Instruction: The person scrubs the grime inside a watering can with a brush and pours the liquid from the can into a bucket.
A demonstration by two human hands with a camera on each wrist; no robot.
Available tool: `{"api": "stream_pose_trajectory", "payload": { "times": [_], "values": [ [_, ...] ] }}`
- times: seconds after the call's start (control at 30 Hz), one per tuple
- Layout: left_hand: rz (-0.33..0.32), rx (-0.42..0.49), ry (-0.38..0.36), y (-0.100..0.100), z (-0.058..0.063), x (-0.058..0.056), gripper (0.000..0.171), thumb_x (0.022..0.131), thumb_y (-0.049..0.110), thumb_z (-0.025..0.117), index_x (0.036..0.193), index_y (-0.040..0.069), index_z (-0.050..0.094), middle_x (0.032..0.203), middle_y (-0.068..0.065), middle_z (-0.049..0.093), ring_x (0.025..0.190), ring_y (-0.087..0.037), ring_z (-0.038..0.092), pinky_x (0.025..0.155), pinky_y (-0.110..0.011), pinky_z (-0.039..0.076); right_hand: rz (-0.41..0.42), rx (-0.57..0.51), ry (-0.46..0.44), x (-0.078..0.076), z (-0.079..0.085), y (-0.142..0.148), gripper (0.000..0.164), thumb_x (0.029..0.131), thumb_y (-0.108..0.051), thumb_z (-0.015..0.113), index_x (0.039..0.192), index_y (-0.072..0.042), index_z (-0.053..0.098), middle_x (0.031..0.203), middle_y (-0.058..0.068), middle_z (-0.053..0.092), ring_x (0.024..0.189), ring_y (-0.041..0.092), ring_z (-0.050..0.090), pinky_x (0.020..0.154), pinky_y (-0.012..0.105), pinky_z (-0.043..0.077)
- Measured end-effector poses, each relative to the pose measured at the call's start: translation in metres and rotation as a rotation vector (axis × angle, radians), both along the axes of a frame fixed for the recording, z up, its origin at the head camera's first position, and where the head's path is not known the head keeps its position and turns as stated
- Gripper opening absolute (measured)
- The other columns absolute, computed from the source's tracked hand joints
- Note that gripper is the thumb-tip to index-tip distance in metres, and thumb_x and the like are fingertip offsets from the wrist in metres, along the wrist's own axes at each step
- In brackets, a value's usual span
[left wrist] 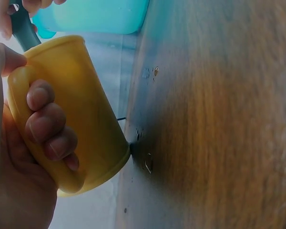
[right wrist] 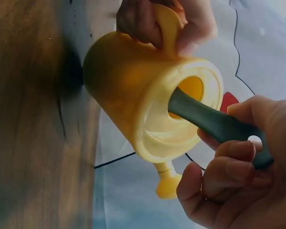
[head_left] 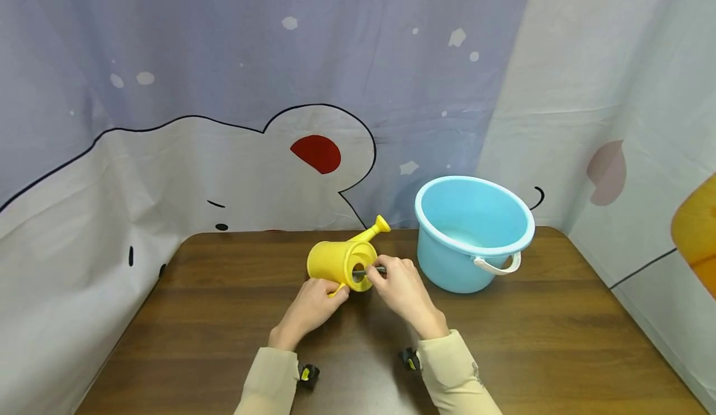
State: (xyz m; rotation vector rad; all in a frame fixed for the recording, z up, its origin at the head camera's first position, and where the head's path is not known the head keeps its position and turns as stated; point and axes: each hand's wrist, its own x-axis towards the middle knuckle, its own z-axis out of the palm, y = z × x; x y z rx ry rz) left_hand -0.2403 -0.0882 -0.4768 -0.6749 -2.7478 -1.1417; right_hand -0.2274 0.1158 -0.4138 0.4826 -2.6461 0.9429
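Observation:
A yellow watering can is tilted over the wooden table, its top opening turned toward my right hand and its spout pointing to the back right. My left hand grips the can's loop handle, fingers curled through it. With my right hand I hold a dark green handle that has a hole near its end. The handle passes through the round opening in the can's top. Its far end is hidden inside the can, so I cannot tell what tool it is.
A light blue bucket with a white carrying handle stands upright at the back right of the table. Small wet drops lie near the can. A patterned curtain hangs behind the table.

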Motion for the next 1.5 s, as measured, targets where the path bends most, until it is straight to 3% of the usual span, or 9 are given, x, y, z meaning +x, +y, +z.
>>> {"api": "stream_pose_trajectory", "payload": {
  "times": [0.43, 0.87, 1.2, 1.5],
  "values": [
    [0.014, -0.016, 0.011, 0.001, 0.000, 0.001, 0.042, 0.092, 0.025, 0.059, 0.054, 0.019, 0.043, 0.050, 0.014, 0.028, 0.046, -0.002, 0.027, 0.047, -0.022, 0.025, 0.015, 0.054, 0.010, -0.001, -0.015, -0.013, 0.017, 0.095, -0.023, 0.062, 0.086, -0.009, 0.067, 0.060, -0.006, 0.047, 0.053, 0.011, 0.043, 0.050, 0.026, 0.037],
    [0.003, 0.012, -0.008, -0.001, -0.002, 0.001, 0.042, 0.092, 0.026, 0.059, 0.054, 0.019, 0.042, 0.050, 0.014, 0.028, 0.045, -0.003, 0.027, 0.046, -0.022, 0.024, 0.035, -0.017, -0.104, 0.003, -0.001, -0.001, 0.011, 0.092, -0.021, 0.061, 0.086, -0.014, 0.068, 0.056, -0.007, 0.045, 0.048, 0.008, 0.039, 0.047, 0.026, 0.035],
    [0.022, 0.004, -0.049, -0.005, -0.001, 0.001, 0.043, 0.092, 0.029, 0.059, 0.054, 0.018, 0.042, 0.049, 0.013, 0.029, 0.045, -0.003, 0.028, 0.046, -0.022, 0.024, -0.018, -0.072, -0.081, 0.004, 0.009, 0.006, 0.015, 0.090, -0.019, 0.059, 0.080, -0.015, 0.070, 0.059, -0.008, 0.052, 0.055, 0.014, 0.046, 0.054, 0.030, 0.040],
    [-0.014, 0.002, -0.006, -0.001, 0.001, 0.000, 0.042, 0.093, 0.027, 0.058, 0.055, 0.019, 0.042, 0.050, 0.013, 0.029, 0.045, -0.002, 0.027, 0.046, -0.021, 0.025, -0.017, -0.055, -0.065, 0.000, 0.001, -0.001, 0.015, 0.092, -0.019, 0.058, 0.085, -0.012, 0.069, 0.052, -0.008, 0.040, 0.046, 0.009, 0.038, 0.047, 0.027, 0.036]
  ]
}}
